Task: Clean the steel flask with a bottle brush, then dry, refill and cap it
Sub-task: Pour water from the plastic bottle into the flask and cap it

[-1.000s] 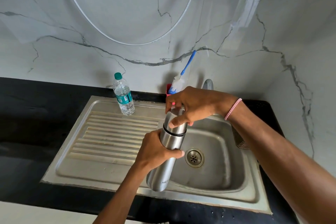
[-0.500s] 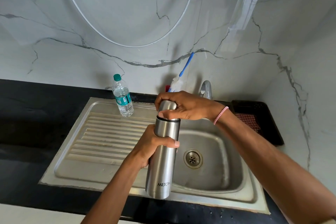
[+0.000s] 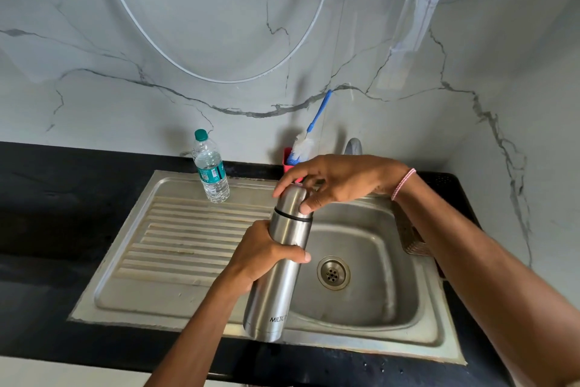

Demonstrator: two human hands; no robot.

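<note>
From the head view we hold the steel flask (image 3: 276,264) upright over the sink's (image 3: 370,346) front edge, left hand (image 3: 266,253) wrapped round its body, right hand (image 3: 337,181) pinching the cap (image 3: 290,200). We judge uncapping is underway; next, twist it free, then fetch the bottle brush (image 3: 303,148) at the back edge.

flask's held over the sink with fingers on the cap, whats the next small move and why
Probably keep twisting the cap off with the right hand while the left hand steadies the steel flask. The cap is seated on the flask, and the bottle brush by the wall cannot enter until it is open.
</note>
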